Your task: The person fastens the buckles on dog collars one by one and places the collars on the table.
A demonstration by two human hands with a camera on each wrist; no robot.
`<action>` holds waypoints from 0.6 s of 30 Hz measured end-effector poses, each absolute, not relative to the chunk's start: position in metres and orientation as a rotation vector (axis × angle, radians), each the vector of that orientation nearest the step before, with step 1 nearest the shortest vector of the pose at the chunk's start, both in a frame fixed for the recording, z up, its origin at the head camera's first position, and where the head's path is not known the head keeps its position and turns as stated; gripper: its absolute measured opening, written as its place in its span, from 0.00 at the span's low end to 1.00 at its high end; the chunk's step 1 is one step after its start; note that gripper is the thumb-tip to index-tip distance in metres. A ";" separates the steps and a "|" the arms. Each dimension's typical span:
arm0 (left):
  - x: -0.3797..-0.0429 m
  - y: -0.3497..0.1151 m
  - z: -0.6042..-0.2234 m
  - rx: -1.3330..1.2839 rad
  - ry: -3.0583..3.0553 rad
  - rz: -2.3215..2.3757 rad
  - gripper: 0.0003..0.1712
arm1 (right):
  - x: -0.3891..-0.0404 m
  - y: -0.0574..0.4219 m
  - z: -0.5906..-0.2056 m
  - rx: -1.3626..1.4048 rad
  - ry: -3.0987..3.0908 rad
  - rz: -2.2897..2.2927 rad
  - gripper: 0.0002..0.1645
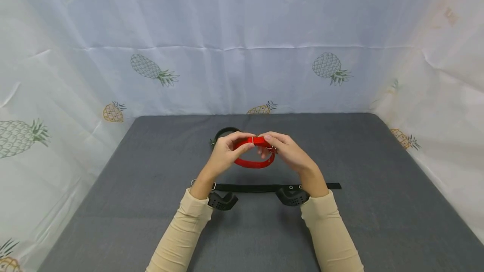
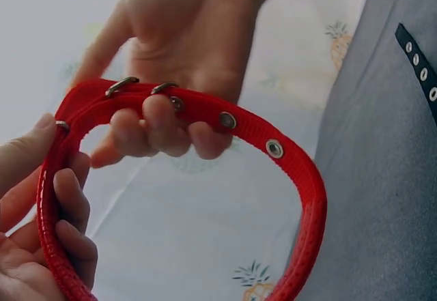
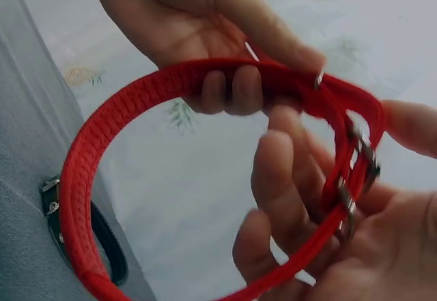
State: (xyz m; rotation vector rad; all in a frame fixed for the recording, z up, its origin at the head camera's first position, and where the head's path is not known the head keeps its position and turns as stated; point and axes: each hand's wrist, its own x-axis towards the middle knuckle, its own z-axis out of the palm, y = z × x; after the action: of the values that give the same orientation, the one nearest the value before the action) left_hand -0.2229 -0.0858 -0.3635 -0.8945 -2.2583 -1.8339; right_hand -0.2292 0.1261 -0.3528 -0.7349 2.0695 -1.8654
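Observation:
A red collar (image 1: 254, 164) is held up over the table, closed into a loop. My left hand (image 1: 223, 154) pinches its band by the narrow metal keeper (image 2: 63, 125), thumb on the outside and fingers curled inside the loop. On the other side my right hand (image 1: 293, 152) grips the band around the metal buckle (image 3: 369, 161), fingers reaching through the loop. The band doubles over between the two hands. Metal-rimmed holes (image 2: 274, 148) run along the strap past the buckle in the left wrist view.
Behind the hands a black collar (image 1: 227, 129) lies looped on the grey table (image 1: 159, 158). A second black collar (image 1: 245, 188) stretches straight beneath the forearms, with metal eyelets near its right end. White pineapple-print cloth (image 1: 242, 83) hangs behind the table and at both sides.

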 end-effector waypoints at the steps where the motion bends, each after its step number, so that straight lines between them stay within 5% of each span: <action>1: -0.223 -0.086 -0.363 -0.887 -2.254 -1.850 0.15 | -0.231 0.128 -0.353 -0.754 2.038 -1.855 0.21; 10: -0.224 -0.086 -0.363 -0.896 -2.294 -1.885 0.16 | -0.232 0.127 -0.356 -0.792 2.020 -1.893 0.12; 18: -0.225 -0.087 -0.364 -0.856 -2.199 -1.931 0.16 | -0.234 0.127 -0.356 -0.709 2.044 -1.903 0.17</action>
State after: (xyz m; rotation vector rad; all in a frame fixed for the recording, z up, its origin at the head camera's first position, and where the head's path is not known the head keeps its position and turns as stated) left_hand -0.2251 -0.0873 -0.3635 -0.8559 -2.1987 -1.9311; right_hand -0.2340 0.1275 -0.3564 -0.7088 2.0440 -1.9032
